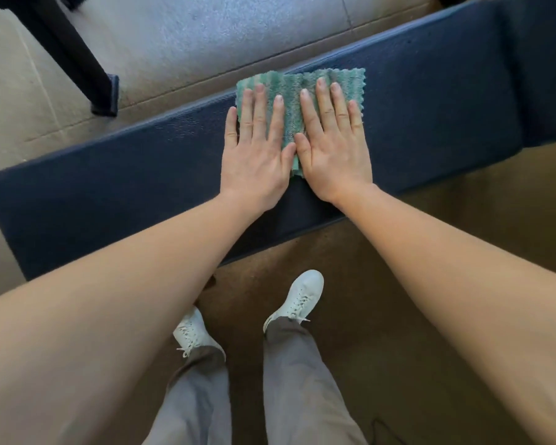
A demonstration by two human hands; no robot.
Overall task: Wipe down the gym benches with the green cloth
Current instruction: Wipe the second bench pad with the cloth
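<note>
A gym floor: long navy padded bench (109,187), black equipment leg (77,59), brown matting (398,284).

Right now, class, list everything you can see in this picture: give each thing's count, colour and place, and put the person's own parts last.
Padded gym bench: one, dark navy, running across the middle of the view.
Ribbed green microfibre cloth: one, green with paler stripes, flat on the bench top under both hands.
Metal frame leg: one, black, standing on the floor at upper left.
Floor: tan, with a grey panel beyond the bench.
Shoes: two, white, on the floor below the bench.
Trousers: grey, bottom centre.
Left hand: one, flat, fingers spread on the cloth.
Right hand: one, flat on the cloth, beside the left hand.
</note>
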